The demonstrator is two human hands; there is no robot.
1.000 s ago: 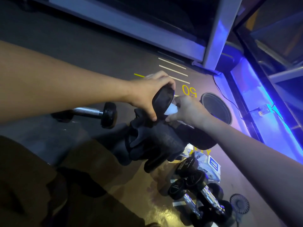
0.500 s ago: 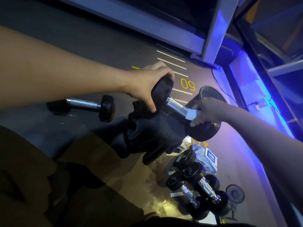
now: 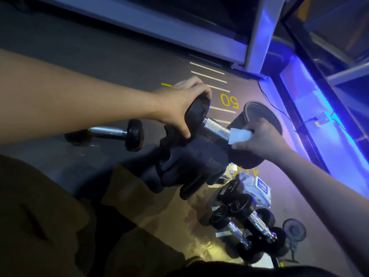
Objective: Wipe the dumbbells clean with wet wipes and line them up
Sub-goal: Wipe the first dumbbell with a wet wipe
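My left hand (image 3: pixel 180 107) grips the near black head of a large dumbbell (image 3: pixel 216 128) held above the floor, its chrome handle slanting down to the right. My right hand (image 3: pixel 261 139) presses a white wet wipe (image 3: pixel 239 135) against the handle's far end, by the other head. One dumbbell (image 3: pixel 111 134) lies alone on the floor at the left. Several smaller dumbbells (image 3: pixel 245 222) lie side by side on the floor at the lower right. A wipes pack (image 3: pixel 259 187) lies behind them.
A dark cloth or pair of gloves (image 3: pixel 191 166) hangs below the held dumbbell. A round black bin (image 3: pixel 261 114) stands behind my right hand. A small fan (image 3: pixel 294 230) lies at lower right. A metal frame (image 3: pixel 257 33) and blue-lit wall edge the floor.
My right hand has slid the wipe along the chrome handle from the near head to the far end. The left hand keeps its grip on the head.
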